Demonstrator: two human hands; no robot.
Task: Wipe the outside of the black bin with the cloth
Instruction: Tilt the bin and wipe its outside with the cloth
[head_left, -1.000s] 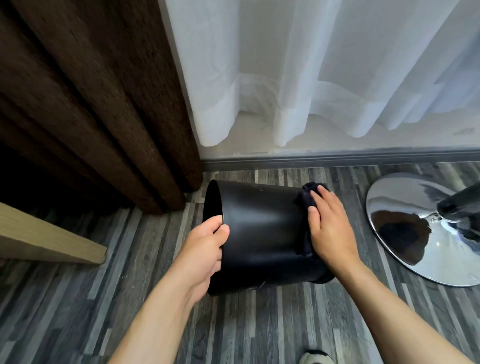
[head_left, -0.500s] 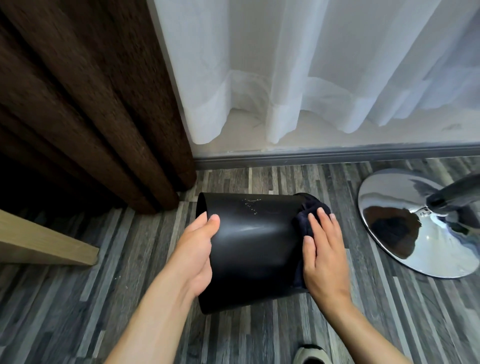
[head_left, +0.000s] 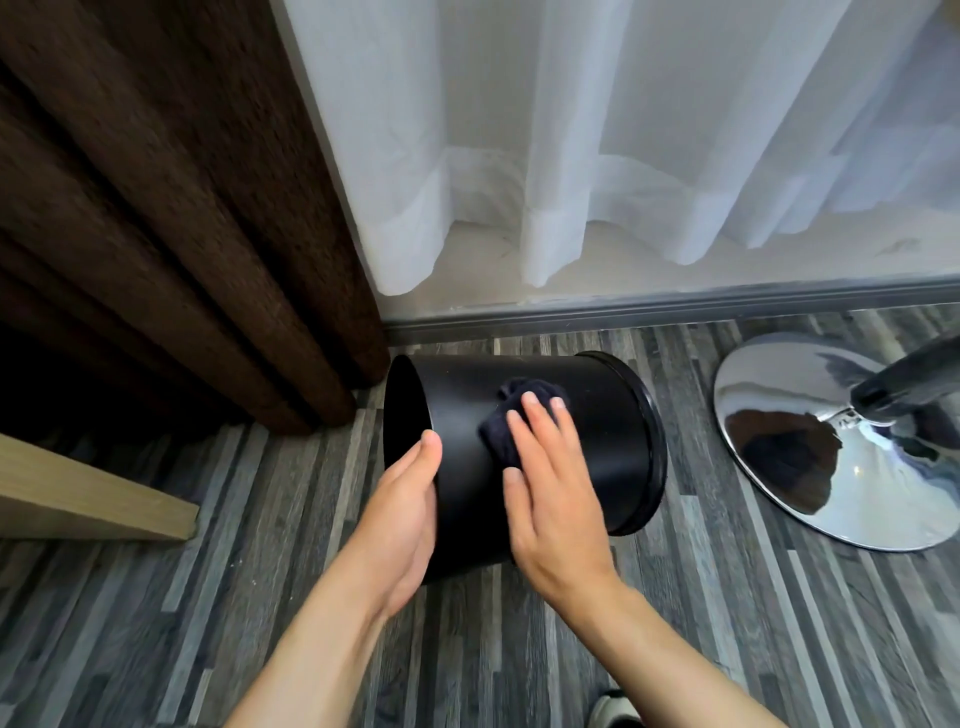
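The black bin (head_left: 597, 447) lies on its side on the floor, its open mouth facing left and its base to the right. My left hand (head_left: 408, 512) grips the mouth's rim, thumb on the outer wall. My right hand (head_left: 550, 483) lies flat on top of the bin's side and presses a dark crumpled cloth (head_left: 511, 410) against it. Most of the cloth sits under my fingers; a bunch sticks out beyond the fingertips.
A chrome round chair base (head_left: 810, 457) with a dark post stands on the floor to the right. Brown curtains (head_left: 171, 208) hang at the left, white sheer curtains (head_left: 597, 135) behind. A light wooden board (head_left: 93, 499) juts in at the left. A shoe tip (head_left: 615, 714) shows at the bottom.
My right hand slid the cloth from the bin's base end leftward onto the middle of its side. The bin's base swung into view on the right, and my left hand stayed at the rim.
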